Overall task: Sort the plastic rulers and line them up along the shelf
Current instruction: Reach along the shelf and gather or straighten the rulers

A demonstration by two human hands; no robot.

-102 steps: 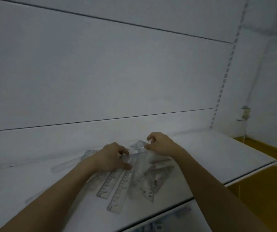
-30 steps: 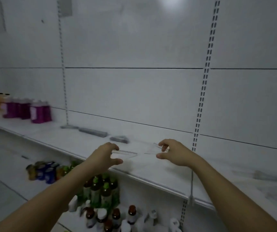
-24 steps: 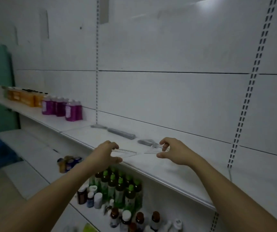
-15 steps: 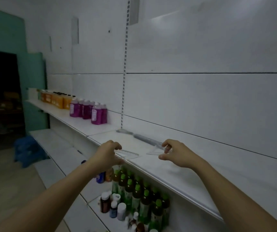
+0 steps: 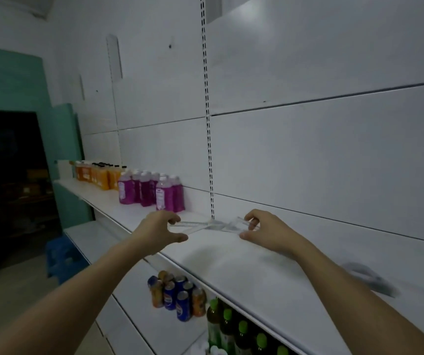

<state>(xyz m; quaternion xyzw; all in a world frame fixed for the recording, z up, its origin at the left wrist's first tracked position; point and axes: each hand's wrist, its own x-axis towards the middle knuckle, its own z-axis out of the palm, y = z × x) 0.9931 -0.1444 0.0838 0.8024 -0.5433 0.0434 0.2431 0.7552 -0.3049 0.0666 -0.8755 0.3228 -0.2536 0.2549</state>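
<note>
My left hand [image 5: 160, 231] and right hand [image 5: 264, 233] each pinch one end of a bundle of clear plastic rulers [image 5: 212, 225], faint printed scales showing, held level just above the white shelf [image 5: 270, 272].

This is a shop aisle, dimly lit; a long white shelf [image 5: 231, 262] runs along a wall of white back panels with a slotted metal upright [image 5: 208, 119] of the kind retail shelving hangs from. Toward the shelf's far left end stand rows of purple bottles [image 5: 152, 190] and orange bottles [image 5: 95, 175], all facing out; on the lower shelf [image 5: 154, 326] are grouped drink cans [image 5: 177, 295] and green-capped bottles [image 5: 234, 331], stocked like goods for sale.
</note>
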